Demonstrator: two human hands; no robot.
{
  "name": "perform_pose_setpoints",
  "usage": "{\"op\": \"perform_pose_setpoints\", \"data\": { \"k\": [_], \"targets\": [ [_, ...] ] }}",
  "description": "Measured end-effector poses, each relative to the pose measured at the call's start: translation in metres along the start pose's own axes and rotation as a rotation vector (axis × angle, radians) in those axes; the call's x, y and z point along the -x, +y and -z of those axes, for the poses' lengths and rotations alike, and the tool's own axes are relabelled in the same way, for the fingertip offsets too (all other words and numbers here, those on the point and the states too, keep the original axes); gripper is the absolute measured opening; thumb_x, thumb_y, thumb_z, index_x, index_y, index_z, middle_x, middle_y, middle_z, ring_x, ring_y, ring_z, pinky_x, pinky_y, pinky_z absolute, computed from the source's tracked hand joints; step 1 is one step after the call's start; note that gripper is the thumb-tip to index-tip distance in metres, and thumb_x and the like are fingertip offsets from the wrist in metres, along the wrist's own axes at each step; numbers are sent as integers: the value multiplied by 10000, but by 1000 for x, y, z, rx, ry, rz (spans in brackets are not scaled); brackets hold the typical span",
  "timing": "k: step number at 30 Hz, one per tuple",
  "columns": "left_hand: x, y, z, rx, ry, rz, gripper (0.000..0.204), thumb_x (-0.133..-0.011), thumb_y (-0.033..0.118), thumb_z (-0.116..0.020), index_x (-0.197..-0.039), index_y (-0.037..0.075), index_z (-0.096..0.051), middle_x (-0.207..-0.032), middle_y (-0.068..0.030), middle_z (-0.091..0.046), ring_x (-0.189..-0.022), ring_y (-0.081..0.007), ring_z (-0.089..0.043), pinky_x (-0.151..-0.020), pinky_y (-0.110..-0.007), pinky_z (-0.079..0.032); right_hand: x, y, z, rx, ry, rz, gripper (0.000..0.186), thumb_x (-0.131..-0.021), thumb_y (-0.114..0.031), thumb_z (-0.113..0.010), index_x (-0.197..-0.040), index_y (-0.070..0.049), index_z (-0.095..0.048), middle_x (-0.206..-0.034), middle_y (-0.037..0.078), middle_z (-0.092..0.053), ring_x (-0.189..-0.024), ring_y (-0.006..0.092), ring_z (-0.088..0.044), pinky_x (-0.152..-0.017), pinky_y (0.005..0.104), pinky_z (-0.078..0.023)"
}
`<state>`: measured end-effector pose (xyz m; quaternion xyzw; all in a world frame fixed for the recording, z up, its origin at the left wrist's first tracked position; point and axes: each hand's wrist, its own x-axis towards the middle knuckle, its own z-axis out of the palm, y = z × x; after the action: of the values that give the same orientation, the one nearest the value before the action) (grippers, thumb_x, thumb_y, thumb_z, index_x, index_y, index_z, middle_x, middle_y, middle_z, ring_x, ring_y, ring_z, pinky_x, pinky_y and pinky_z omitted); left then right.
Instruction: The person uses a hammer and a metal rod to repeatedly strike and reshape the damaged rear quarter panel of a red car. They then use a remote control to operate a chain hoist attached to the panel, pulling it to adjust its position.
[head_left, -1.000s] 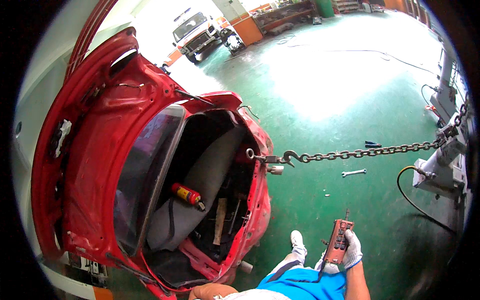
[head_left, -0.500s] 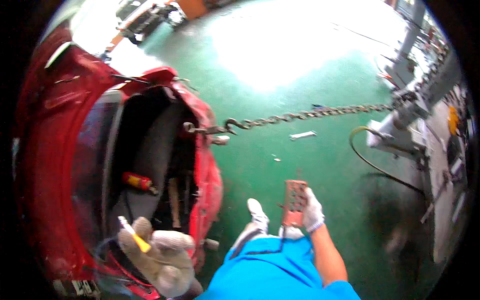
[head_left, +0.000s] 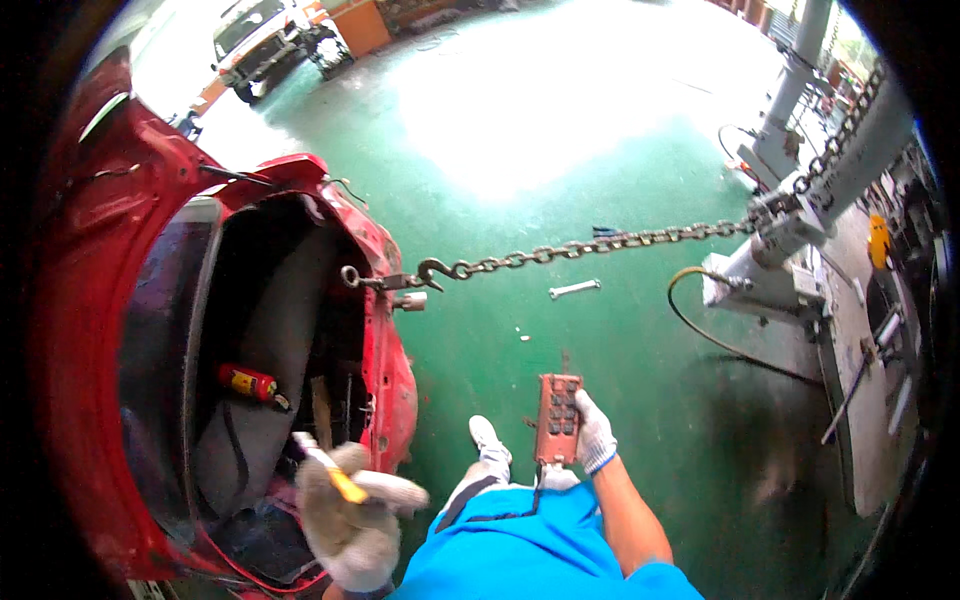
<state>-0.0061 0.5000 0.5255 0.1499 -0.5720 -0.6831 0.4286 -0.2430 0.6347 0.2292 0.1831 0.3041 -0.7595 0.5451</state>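
Observation:
My right hand (head_left: 596,434), in a white knit glove, is closed round a red push-button remote control (head_left: 546,430) with black buttons, its thumb near the buttons. My left hand (head_left: 350,530), also gloved, holds a cigarette (head_left: 338,474) with a yellow filter between its fingers. It hangs beside the open rear of a red car (head_left: 398,400). A taut chain (head_left: 545,256) runs from a metal clamp (head_left: 392,282) at the car's rear edge to a grey pulling post (head_left: 770,245). The chain's hook (head_left: 436,270) is at the clamp end.
A small red fire extinguisher (head_left: 248,383) lies in the car's trunk. On the green floor are a wrench (head_left: 575,289) and a small white scrap (head_left: 523,336). A hose (head_left: 690,325) loops from the post's base. Another vehicle (head_left: 262,45) stands far left.
My view has shifted, so the car, chain and post sit further left. My left hand has moved right, nearer my body, with the cigarette. My right hand keeps the remote control.

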Motion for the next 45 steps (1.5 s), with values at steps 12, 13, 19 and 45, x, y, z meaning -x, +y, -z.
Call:
{"op": "perform_pose_setpoints", "data": {
  "k": [12,13,19,45],
  "targets": [
    [-11,54,-51,679,-653,92,342,-1028,338,-548,-891,25,-563,-764,-103,-570,-563,-224,-501,-476,-375,-413,6,18,-22,64,-6,-34,412,-975,-416,-615,-1242,-102,-641,-1057,110,-735,-889,339,-734,-783,546,-621],
    [-23,21,-60,969,-779,-85,408,-1047,376,-509,-809,45,-521,-705,-81,-518,-496,-221,-436,-441,-371,-363,10,-4,-5,87,47,32,419,-970,-423,-620,-1240,-103,-640,-1056,114,-733,-888,347,-734,-778,546,-624],
    [-38,59,-80,691,-746,-234,430,-1004,374,-543,-734,42,-500,-723,-130,-517,-487,-266,-452,-454,-385,-365,-1,28,-13,30,30,-42,282,-1008,-324,-609,-1224,-143,-607,-1015,88,-725,-819,272,-739,-718,534,-646],
    [-32,22,-30,153,-422,29,351,-886,169,-650,-1153,19,-479,-1143,-266,-646,-877,-343,-678,-758,-422,-568,0,4,30,24,113,138,299,-1002,-191,-565,-1290,-111,-550,-1049,106,-701,-840,318,-733,-727,563,-646]
  ]
}}
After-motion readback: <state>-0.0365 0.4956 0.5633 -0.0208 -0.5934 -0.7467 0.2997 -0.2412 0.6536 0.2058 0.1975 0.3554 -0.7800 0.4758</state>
